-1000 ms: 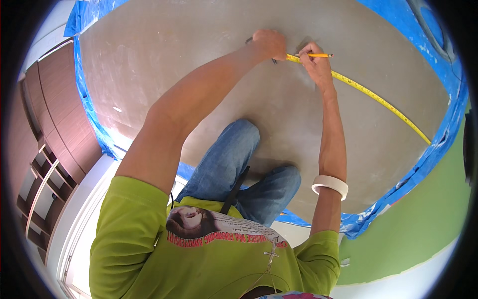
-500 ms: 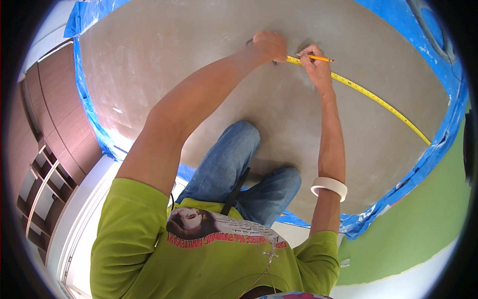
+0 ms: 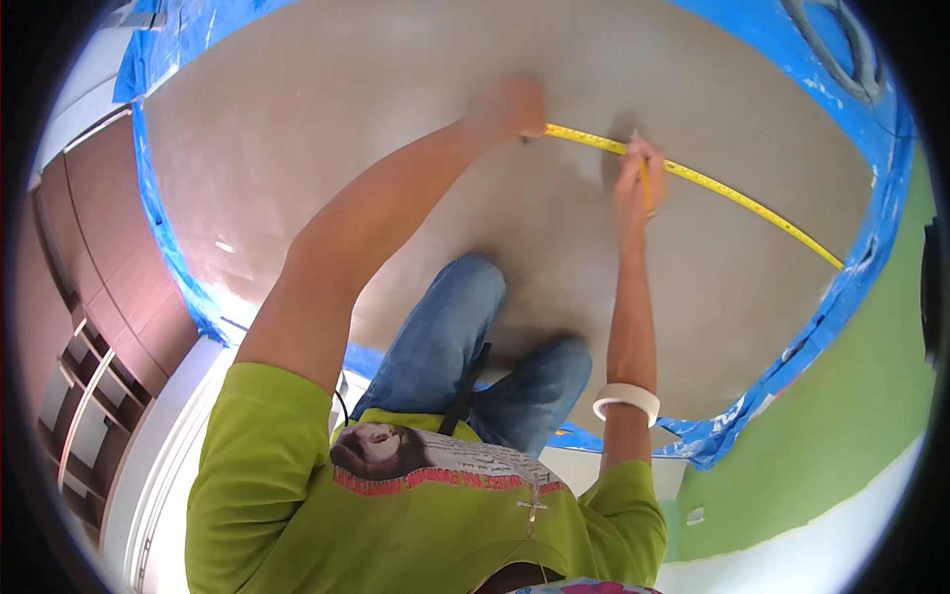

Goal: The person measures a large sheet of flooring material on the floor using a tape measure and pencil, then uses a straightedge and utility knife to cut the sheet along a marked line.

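Observation:
My left hand (image 3: 508, 107), blurred by motion, is closed round the case end of a tape measure; the case is mostly hidden by the fingers. Its yellow blade (image 3: 742, 198) stretches rightward across the grey-brown surface (image 3: 416, 49) to the blue-taped edge. Over the blade's middle, my right hand (image 3: 633, 183) grips a yellow pencil (image 3: 646, 188). The pencil now stands nearly upright in the view, and the fingers around it are smeared. A roll of white tape (image 3: 627, 401) hangs round my right forearm like a bracelet.
Blue masking (image 3: 807, 342) borders the surface. A grey looped object (image 3: 841, 49) lies on blue sheeting at the far right. Brown cabinets and shelves (image 3: 124, 238) stand at left, a green wall (image 3: 792, 455) at right. My jeans-clad knees (image 3: 445, 317) rest at the near side.
My left hand has moved left and slightly nearer, leaving more blade showing between the hands. My right hand has come nearer, and the pencil has turned from level to nearly upright.

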The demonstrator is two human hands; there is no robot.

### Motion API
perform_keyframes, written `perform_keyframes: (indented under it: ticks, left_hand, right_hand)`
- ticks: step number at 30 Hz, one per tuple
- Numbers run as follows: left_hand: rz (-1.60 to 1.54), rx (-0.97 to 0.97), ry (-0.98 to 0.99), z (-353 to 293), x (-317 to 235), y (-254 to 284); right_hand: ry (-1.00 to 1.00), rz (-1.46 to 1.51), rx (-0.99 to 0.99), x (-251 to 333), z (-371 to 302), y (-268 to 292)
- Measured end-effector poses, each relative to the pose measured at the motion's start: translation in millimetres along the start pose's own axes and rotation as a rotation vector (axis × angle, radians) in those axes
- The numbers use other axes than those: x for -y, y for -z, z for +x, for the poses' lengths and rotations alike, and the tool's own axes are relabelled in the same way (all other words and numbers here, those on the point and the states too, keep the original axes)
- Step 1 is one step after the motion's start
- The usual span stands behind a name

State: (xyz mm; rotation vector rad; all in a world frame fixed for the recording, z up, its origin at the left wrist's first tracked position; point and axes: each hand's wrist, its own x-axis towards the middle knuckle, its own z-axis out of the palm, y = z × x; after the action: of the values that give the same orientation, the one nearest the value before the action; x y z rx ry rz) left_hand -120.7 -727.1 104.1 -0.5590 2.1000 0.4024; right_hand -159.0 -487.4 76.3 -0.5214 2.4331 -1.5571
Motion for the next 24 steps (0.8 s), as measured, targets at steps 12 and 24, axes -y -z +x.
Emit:
perform_keyframes:
  ticks: [12, 24]
  left_hand:
    - [0.061, 0.093, -0.039, 3.5, 3.3, 2.5]
    - [-0.112, 0.031, -0.211, -14.2, 31.8, 29.1]
  right_hand:
    - [0.224, -0.293, 0.112, -2.2, -79.1, 18.8]
    - [0.451, -0.347, 0.306, -17.6, -49.6, 2.9]
